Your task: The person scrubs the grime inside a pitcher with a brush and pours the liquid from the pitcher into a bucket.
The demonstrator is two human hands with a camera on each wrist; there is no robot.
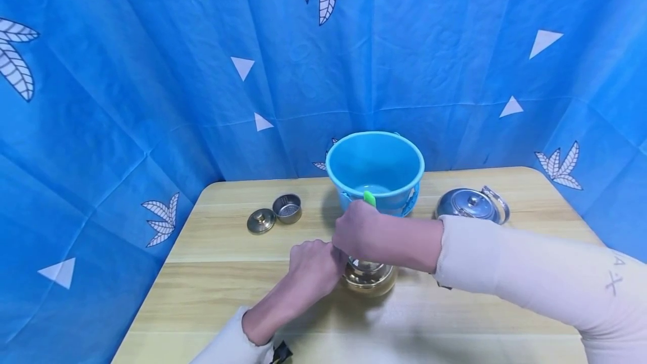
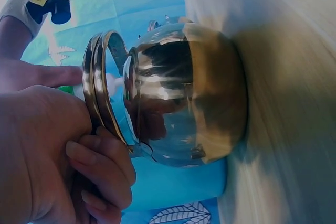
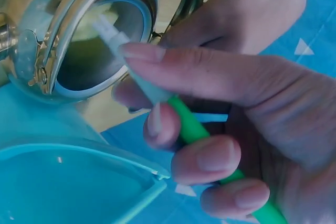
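Observation:
A shiny gold-toned kettle (image 1: 371,281) stands lidless on the table, its mouth partly hidden by the hands in the head view. My left hand (image 1: 315,267) grips its hooped handle (image 2: 94,85) near the lower end, fingers curled. Above the mouth, my right hand (image 1: 358,230) holds a slim brush (image 3: 191,124) with a green handle and a whitish front part. Thumb and fingers wrap around it. In the right wrist view the brush's pale tip (image 3: 107,27) overlaps the kettle's round opening (image 3: 100,69). That tip is blurred.
Behind the hands stands a light-blue bucket (image 1: 331,176). A small lid (image 1: 260,221) and a perforated metal strainer cup (image 1: 287,209) lie to the left on the wooden table (image 1: 222,291). A second, silvery kettle (image 1: 467,205) with its lid on sits at the right. Blue curtain (image 1: 192,60) surrounds the table.

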